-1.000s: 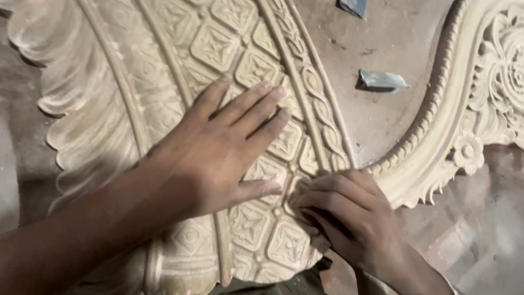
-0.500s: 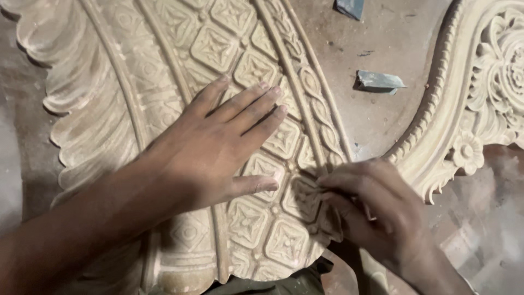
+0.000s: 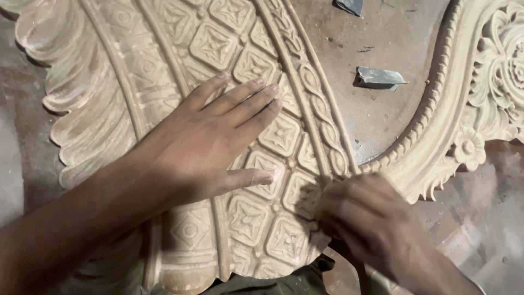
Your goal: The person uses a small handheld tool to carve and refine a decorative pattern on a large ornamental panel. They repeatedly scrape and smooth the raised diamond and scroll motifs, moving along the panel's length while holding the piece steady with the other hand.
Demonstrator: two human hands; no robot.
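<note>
A large pale carved wooden panel [image 3: 164,60] with diamond flower tiles, a braided band and a leafy edge lies under both hands. My left hand [image 3: 202,147] rests flat on the tiles, fingers spread and pointing up and to the right, holding nothing. My right hand [image 3: 365,218] is blurred at the panel's lower right edge. Its fingers are bunched and press what looks like a small brownish piece of sandpaper [image 3: 312,195] onto a tile by the braided band.
A second carved piece [image 3: 491,82] with rosettes and a beaded curved rim lies at the right, almost touching the panel. Two grey folded scraps [image 3: 379,77] [image 3: 349,5] sit on the dusty brown surface [image 3: 393,33] between them. Dark green cloth [image 3: 273,285] shows at the bottom edge.
My right hand has slid back and forth along the panel's lower right edge, ending a little lower. My left hand has stayed flat in the same place.
</note>
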